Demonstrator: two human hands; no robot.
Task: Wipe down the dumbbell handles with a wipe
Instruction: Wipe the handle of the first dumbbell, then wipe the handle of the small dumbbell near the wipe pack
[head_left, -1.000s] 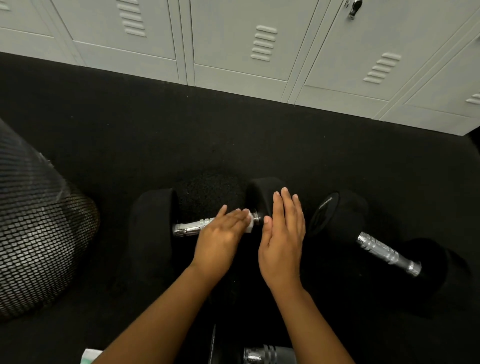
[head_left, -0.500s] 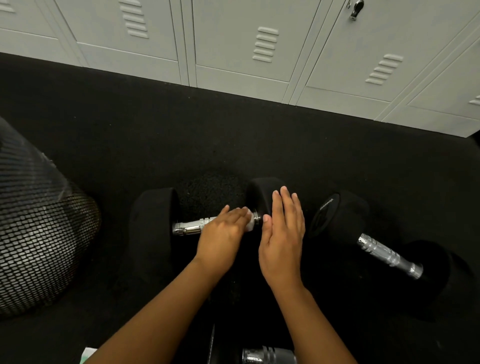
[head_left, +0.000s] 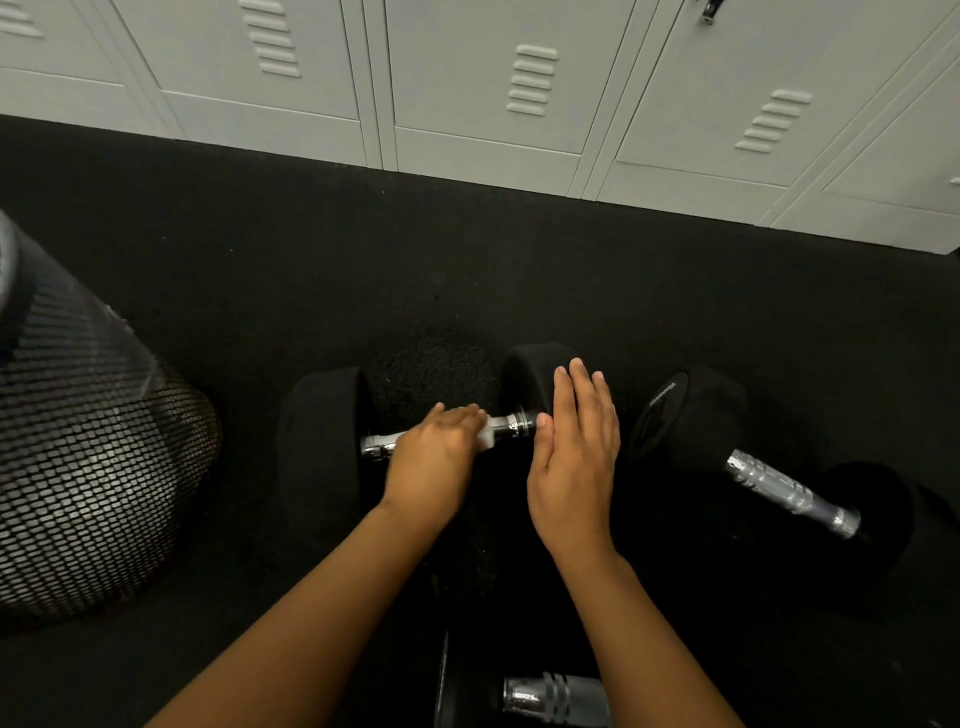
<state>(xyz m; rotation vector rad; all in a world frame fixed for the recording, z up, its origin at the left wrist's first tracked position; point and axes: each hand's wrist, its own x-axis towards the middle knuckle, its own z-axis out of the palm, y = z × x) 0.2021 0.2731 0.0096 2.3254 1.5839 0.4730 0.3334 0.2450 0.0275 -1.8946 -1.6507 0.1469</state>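
Note:
A black dumbbell lies on the dark floor with its chrome handle (head_left: 511, 426) running left to right. My left hand (head_left: 434, 454) is closed over the middle of that handle, pressing a small white wipe (head_left: 485, 440) that peeks out at my fingertips. My right hand (head_left: 574, 457) rests flat, fingers together, on the dumbbell's right head (head_left: 527, 374). A second dumbbell lies to the right, its chrome handle (head_left: 789, 491) bare. A third chrome handle (head_left: 553, 696) shows at the bottom edge.
A black mesh bin (head_left: 88, 478) stands at the left. Pale grey lockers (head_left: 483, 93) line the far side of the black rubber floor (head_left: 363, 260).
My left hand with the wipe has slid a little leftward along the handle, baring more chrome at its right end. My right hand has stayed on the head.

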